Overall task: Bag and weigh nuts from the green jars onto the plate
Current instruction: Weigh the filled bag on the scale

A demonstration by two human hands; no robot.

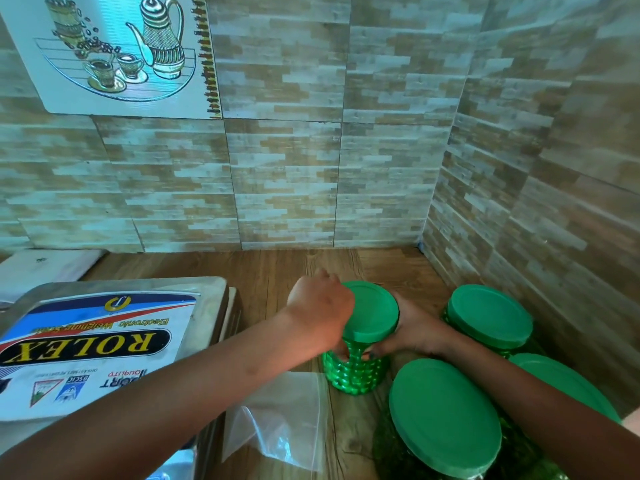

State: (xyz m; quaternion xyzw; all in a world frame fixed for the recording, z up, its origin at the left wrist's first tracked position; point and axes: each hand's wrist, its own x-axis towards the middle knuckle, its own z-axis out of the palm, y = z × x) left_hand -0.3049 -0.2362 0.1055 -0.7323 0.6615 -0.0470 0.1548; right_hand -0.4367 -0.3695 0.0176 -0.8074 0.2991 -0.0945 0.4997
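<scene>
Jar gripped by left hand and right hand, open counter behind it.

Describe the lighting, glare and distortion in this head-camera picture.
Head view: cyan glare washes the teapot tile; wide-angle distortion bows grout lines on the wall; light is soft, with no hard shadows; the jar gripped by the left hand and right hand is evenly lit; the plastic bag carries a mild sheen.

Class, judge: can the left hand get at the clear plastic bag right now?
Probably yes: the plastic bag lies uncovered near the left hand, though that hand must first release the green jar.
</scene>
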